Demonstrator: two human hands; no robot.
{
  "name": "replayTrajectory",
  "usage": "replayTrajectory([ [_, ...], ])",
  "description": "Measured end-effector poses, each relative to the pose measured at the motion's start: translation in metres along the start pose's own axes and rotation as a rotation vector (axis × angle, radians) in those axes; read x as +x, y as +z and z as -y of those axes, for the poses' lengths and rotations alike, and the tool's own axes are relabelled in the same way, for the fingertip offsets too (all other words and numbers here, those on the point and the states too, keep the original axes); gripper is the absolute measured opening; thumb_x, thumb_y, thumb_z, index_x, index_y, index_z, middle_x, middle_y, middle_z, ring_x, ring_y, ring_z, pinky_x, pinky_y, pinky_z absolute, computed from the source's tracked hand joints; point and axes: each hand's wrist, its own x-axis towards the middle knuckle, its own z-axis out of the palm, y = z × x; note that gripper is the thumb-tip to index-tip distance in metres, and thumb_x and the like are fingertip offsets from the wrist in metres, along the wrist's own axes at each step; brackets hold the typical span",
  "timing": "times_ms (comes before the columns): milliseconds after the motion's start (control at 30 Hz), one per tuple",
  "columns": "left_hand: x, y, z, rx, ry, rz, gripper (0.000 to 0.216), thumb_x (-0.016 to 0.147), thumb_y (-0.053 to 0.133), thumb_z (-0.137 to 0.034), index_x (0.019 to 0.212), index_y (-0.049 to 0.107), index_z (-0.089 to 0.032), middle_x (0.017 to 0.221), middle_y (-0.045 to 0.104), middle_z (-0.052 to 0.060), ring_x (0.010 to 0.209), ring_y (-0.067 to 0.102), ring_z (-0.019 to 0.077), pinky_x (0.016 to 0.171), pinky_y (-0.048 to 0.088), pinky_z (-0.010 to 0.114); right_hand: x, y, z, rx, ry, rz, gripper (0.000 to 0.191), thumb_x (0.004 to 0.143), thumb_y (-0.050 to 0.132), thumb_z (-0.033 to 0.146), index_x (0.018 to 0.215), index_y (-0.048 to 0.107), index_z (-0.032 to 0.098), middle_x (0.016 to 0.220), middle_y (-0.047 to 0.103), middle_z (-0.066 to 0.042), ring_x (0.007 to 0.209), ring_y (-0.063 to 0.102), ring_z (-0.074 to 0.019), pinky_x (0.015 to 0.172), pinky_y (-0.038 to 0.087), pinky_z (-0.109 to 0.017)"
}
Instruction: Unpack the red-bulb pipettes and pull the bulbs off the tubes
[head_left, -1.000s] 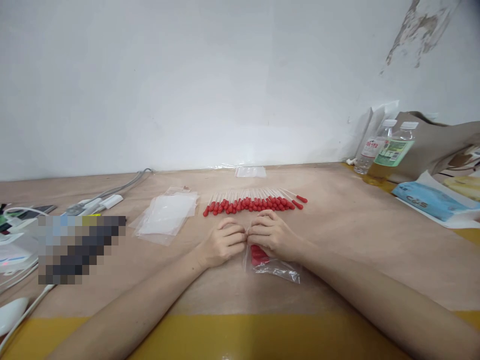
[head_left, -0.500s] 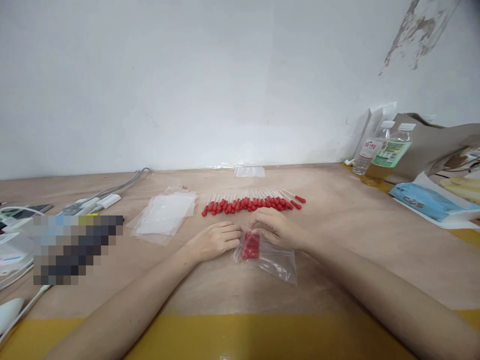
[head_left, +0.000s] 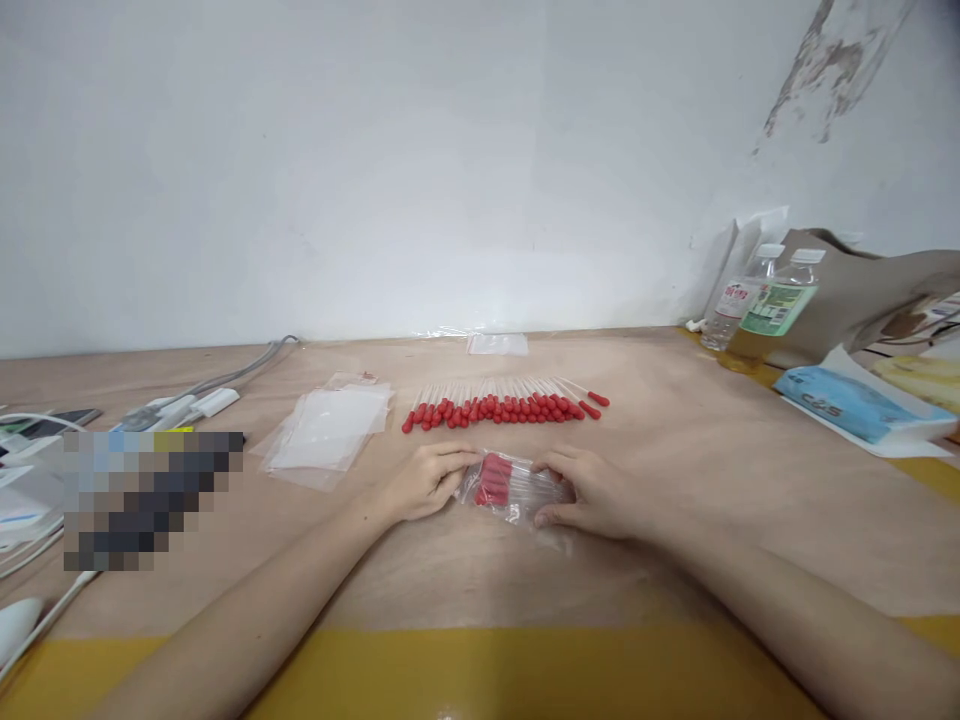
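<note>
A clear plastic bag [head_left: 517, 514] lies in front of me with several red-headed sticks [head_left: 495, 479] inside, the heads towards the left. At the bag's left end, my left hand [head_left: 430, 480] pinches the plastic between curled fingers. My right hand [head_left: 589, 492] grips the right part of the bag, its thumb at the near edge and its fingers at the far edge. Just beyond both hands, a long row of loose sticks with red heads [head_left: 495, 408] and thin white shafts lies on the table. Their heads point towards me.
A stack of flat plastic bags [head_left: 326, 428] lies to the left, another small pile [head_left: 498, 344] by the wall. Cables and a power strip [head_left: 176, 410] are further left. Two bottles [head_left: 780, 300] and a blue tissue pack [head_left: 855, 400] stand or lie at the right.
My right hand has moved right and come down from the red heads to the bag's right part, its fingers wider apart. The bag has turned a little, and the sticks' shafts now show inside.
</note>
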Motion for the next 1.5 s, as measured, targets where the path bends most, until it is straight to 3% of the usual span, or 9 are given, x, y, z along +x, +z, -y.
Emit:
replayTrajectory([
  [67,0.004,0.002,-0.007,-0.088,-0.126,-0.031,0.027,0.082,0.046,-0.020,0.104,0.061,-0.019,0.099,0.064,0.006,0.087,0.061,0.0157,0.077,0.049,0.029,0.001,0.003,-0.006,0.009,-0.010,-0.035,0.033,0.072,0.063,0.038,0.098,0.058,0.018,0.092,0.057,-0.006,0.080,0.053,-0.0171,0.067,0.042,-0.028],
  [200,0.013,0.007,-0.019,-0.321,-0.432,0.025,0.027,0.079,0.054,-0.034,0.098,0.062,-0.015,0.075,0.063,0.003,0.063,0.057,0.0128,0.057,0.046,0.024,0.005,0.008,-0.020,-0.006,-0.066,-0.113,0.028,0.078,0.059,0.030,0.103,0.060,0.019,0.087,0.055,-0.006,0.079,0.052,-0.0165,0.070,0.043,-0.029],
  [333,0.014,0.011,-0.022,-0.541,-0.558,0.032,0.029,0.076,0.058,-0.033,0.096,0.057,-0.012,0.080,0.061,0.004,0.066,0.055,0.0120,0.059,0.045,0.024,0.006,0.015,-0.026,-0.020,-0.097,-0.189,0.026,0.078,0.057,0.029,0.102,0.061,0.019,0.088,0.054,-0.006,0.080,0.052,-0.0168,0.073,0.044,-0.032],
  [567,0.010,0.018,-0.019,-0.779,-0.503,-0.040,0.039,0.067,0.070,-0.027,0.098,0.049,-0.014,0.085,0.057,0.003,0.074,0.055,0.0106,0.067,0.046,0.026,0.006,0.024,-0.025,0.016,-0.120,-0.278,0.025,0.079,0.056,0.026,0.103,0.061,0.019,0.085,0.053,-0.006,0.076,0.052,-0.0154,0.071,0.046,-0.031],
  [767,0.012,0.025,-0.023,-0.888,-0.539,-0.113,0.038,0.064,0.072,-0.024,0.093,0.048,-0.015,0.090,0.057,0.004,0.075,0.057,0.0103,0.067,0.048,0.026,0.006,0.024,-0.024,0.024,-0.116,-0.270,0.027,0.081,0.054,0.027,0.106,0.061,0.018,0.089,0.052,-0.007,0.079,0.052,-0.0165,0.073,0.047,-0.033],
  [933,0.013,0.026,-0.018,-0.873,-0.596,-0.198,0.034,0.063,0.072,-0.032,0.083,0.053,-0.013,0.077,0.061,0.003,0.064,0.059,0.0110,0.056,0.049,0.024,0.006,0.021,-0.025,0.032,-0.154,-0.232,0.033,0.081,0.054,0.027,0.112,0.057,0.020,0.095,0.053,-0.008,0.085,0.053,-0.0173,0.077,0.047,-0.034],
  [1233,0.010,0.011,-0.009,-0.847,-0.631,-0.221,0.032,0.062,0.072,-0.035,0.077,0.053,-0.014,0.070,0.063,0.001,0.064,0.060,0.0118,0.058,0.047,0.023,0.002,0.018,-0.031,-0.017,-0.152,-0.226,0.034,0.079,0.057,0.033,0.110,0.057,0.021,0.100,0.054,-0.010,0.091,0.052,-0.0201,0.081,0.045,-0.038],
  [1367,0.011,0.013,-0.006,-0.808,-0.707,-0.336,0.032,0.061,0.072,-0.037,0.072,0.053,-0.013,0.072,0.065,0.002,0.063,0.060,0.0111,0.062,0.048,0.025,0.002,0.020,-0.031,-0.011,-0.117,-0.223,0.032,0.079,0.057,0.034,0.107,0.059,0.020,0.099,0.055,-0.009,0.090,0.052,-0.0191,0.081,0.044,-0.037],
  [1500,0.011,-0.007,0.003,-0.744,-0.735,-0.352,0.034,0.061,0.072,-0.037,0.079,0.056,-0.014,0.071,0.065,0.001,0.064,0.060,0.0113,0.062,0.048,0.024,0.001,0.020,-0.032,0.000,-0.089,-0.220,0.031,0.078,0.057,0.033,0.106,0.059,0.020,0.099,0.054,-0.008,0.090,0.052,-0.0189,0.081,0.045,-0.037],
])
